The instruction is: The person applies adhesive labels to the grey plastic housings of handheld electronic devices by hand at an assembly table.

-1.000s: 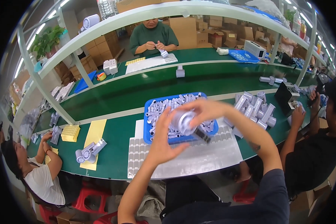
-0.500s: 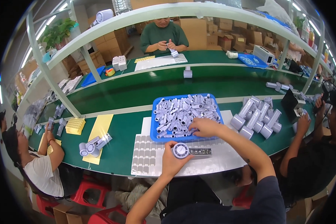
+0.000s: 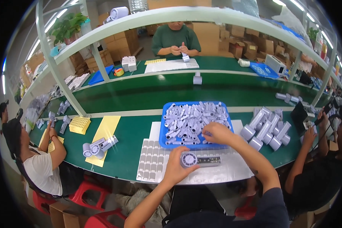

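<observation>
My left hand (image 3: 174, 166) is closed around the round-headed end of a lavender-grey handheld fan (image 3: 189, 159). Its handle points right, and an exposed circuit board (image 3: 210, 160) shows in it. My right hand (image 3: 218, 133) reaches into the near right part of a blue tray (image 3: 162, 133), fingers bent down among small lavender-grey plastic parts (image 3: 186, 123). Whether a part is between those fingertips is hidden. Under the fan and the tray lies a white sheet (image 3: 224, 171) with rows of grey rounded pads (image 3: 152, 161) at its left.
Stacked lavender-grey fans (image 3: 268, 127) lie right of the tray. More fans (image 3: 97, 148) rest on a yellow sheet (image 3: 110, 127) at left. Co-workers sit at left (image 3: 43, 163), right (image 3: 330, 152) and across the bench (image 3: 175, 40). A white shelf frame (image 3: 140, 21) spans overhead.
The whole view has shifted slightly, moving the scene right and down. My left hand has turned the fan a little, showing its head more obliquely. My right hand stays in the tray.
</observation>
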Demonstrator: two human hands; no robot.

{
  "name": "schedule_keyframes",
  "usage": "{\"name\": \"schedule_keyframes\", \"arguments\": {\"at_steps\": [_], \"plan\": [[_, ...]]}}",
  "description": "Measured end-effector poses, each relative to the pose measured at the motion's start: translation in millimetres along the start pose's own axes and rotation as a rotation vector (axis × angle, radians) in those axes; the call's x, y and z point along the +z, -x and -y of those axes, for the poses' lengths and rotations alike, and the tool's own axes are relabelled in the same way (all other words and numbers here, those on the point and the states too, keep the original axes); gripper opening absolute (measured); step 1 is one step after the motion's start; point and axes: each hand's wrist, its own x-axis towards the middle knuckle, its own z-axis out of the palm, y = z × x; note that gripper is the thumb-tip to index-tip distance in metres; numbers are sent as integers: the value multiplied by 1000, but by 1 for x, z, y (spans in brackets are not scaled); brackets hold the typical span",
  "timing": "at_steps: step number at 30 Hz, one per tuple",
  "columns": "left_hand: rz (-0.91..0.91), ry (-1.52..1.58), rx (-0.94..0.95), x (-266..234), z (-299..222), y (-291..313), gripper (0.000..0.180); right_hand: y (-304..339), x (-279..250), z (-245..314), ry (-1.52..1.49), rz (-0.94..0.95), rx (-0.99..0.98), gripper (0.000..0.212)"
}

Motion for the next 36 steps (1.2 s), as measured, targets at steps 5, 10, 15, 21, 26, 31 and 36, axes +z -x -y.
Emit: {"name": "schedule_keyframes", "arguments": {"at_steps": [5, 10, 15, 21, 26, 31, 36], "plan": [[49, 13, 77, 1, -3, -7, 62, 25, 2, 3, -121, 8, 107, 18], [-30, 62, 73, 0, -21, -7, 54, 40, -17, 30, -410, -82, 110, 21], [-102, 241, -4, 8, -45, -9, 46, 49, -15, 62, -1187, -188, 322, 19], [-104, 333, -16, 6, -58, -13, 29, 57, -28, 78, -1346, -97, 357, 18], [-48, 307, 27, 1, -55, -8, 33, 64, -43, 99, -744, -188, 73, 21], [99, 138, 82, -5, -46, -9, 51, 74, -35, 102, -209, -222, -59, 20], [166, -62, 110, 2, -9, -16, 57, 84, 0, 83, -237, -229, 87, 19]]}}
